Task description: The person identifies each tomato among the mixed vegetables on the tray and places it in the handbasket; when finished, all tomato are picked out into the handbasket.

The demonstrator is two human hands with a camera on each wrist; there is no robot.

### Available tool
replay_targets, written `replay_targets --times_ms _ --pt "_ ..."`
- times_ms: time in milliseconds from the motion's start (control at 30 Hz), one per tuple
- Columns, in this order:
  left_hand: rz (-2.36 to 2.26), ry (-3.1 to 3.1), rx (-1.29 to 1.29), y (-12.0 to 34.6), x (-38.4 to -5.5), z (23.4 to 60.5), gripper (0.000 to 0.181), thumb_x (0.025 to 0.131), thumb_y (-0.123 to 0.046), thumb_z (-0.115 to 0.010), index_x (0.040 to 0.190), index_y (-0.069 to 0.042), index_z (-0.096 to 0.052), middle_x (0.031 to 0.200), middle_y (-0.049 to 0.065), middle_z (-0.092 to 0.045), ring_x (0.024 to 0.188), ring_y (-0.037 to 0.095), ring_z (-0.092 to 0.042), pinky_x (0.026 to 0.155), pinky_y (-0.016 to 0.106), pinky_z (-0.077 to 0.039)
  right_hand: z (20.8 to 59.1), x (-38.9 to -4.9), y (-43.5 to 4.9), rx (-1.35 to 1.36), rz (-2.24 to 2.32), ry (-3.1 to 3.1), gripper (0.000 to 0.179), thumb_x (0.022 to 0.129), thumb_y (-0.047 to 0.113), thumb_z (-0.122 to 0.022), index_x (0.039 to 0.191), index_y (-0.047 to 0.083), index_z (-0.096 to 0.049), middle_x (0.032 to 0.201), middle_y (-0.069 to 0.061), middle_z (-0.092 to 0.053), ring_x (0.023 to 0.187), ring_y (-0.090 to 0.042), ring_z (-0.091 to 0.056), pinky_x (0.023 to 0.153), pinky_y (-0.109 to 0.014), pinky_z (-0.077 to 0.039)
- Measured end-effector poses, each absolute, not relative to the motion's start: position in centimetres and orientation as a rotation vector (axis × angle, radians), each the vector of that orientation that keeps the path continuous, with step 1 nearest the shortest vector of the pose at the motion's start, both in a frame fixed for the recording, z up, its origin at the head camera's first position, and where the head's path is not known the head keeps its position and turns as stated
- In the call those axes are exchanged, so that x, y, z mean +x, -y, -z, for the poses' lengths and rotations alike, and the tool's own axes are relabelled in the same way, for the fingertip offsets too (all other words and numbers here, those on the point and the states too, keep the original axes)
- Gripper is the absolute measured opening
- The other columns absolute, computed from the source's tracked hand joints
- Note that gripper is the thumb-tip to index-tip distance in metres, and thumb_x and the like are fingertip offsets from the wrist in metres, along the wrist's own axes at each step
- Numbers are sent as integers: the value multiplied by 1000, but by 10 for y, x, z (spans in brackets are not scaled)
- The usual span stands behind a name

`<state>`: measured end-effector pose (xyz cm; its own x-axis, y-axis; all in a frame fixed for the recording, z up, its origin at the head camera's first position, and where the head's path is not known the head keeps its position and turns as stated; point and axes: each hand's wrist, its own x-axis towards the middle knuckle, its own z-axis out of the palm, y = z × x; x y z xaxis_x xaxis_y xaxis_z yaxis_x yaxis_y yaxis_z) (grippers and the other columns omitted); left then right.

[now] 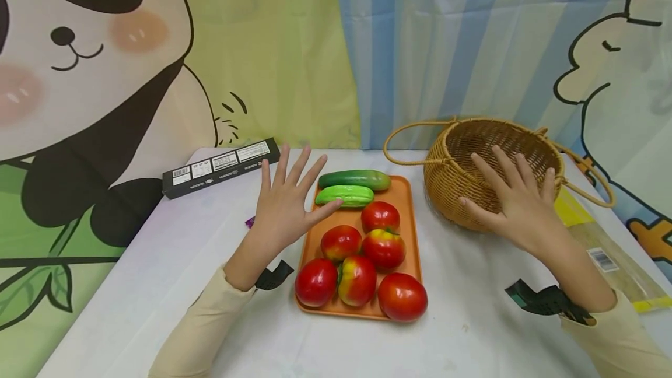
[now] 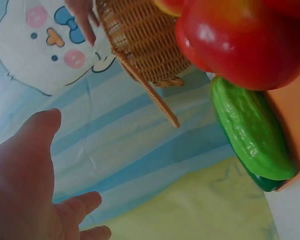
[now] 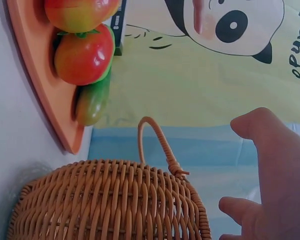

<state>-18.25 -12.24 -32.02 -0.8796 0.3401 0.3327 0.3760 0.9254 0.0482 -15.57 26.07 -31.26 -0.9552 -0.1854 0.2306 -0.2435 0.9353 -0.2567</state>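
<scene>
At the far left a black box (image 1: 220,169) lies slantwise on the white table (image 1: 173,308). Next comes the left hand (image 1: 283,209), raised at the tray's left side with its fingers spread wide, holding nothing. The orange tray (image 1: 406,214) sits in the middle. Two cucumbers (image 1: 344,196) lie side by side across its far end; six red fruits (image 1: 402,297), some with yellow patches, crowd its middle and near end. These look smooth and likely to roll, so a hold with fingers curved well round the sides would be safer than a fingertip pinch; the near right one overhangs the rim and calls for most care. A cucumber is best held across its middle. To the right stands the wicker basket (image 1: 446,185), with the right hand (image 1: 520,209) in front of it, fingers splayed and bearing nothing; that hand should stay clear of the looped handles. A yellow-edged packet (image 1: 604,255) lies at the far right.
</scene>
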Motion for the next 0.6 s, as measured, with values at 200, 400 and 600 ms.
replay_targets --times_ms 200,400,600 --pt "112 2722 -613 126 -173 328 84 86 -69 -51 155 -27 -27 163 6 -18 150 33 4 117 61 5 318 -148 -258 341 -371 2873 83 91 61 -53 158 28 -15 163 -16 -3 146 -46 9 103 -74 18" --pt "135 2699 -650 132 -170 337 82 87 -66 -54 155 -27 -28 162 6 -22 150 32 0 117 60 2 325 -143 -252 393 -404 2803 82 91 57 -58 157 30 -17 164 -13 -5 147 -43 9 104 -73 17" --pt "148 2732 -642 140 -171 346 82 86 -65 -55 154 -28 -30 161 7 -25 150 34 -3 117 61 -3 330 -137 -243 443 -448 2769 81 90 55 -60 156 30 -20 163 -14 -10 148 -44 3 105 -72 17"
